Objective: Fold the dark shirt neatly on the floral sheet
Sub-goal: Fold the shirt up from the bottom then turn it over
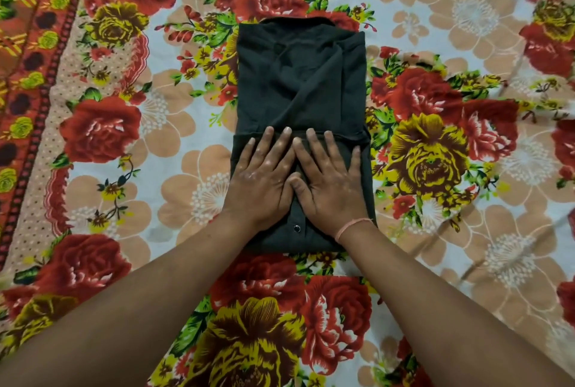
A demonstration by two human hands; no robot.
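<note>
The dark shirt (298, 82) lies in the middle of the floral sheet (124, 138) as a narrow upright rectangle, sides folded in and collar at the far end. Its near part is folded up over the body, and a small metal snap shows near the near edge. My left hand (264, 175) and my right hand (329, 178) lie flat side by side on that folded near part, fingers straight and spread, pressing the cloth down. Both thumbs meet at the centre. A thin pink thread circles my right wrist.
The sheet of red and yellow roses covers the whole view. A patterned red border band (37, 75) runs along its left side. Both forearms reach in from the bottom corners.
</note>
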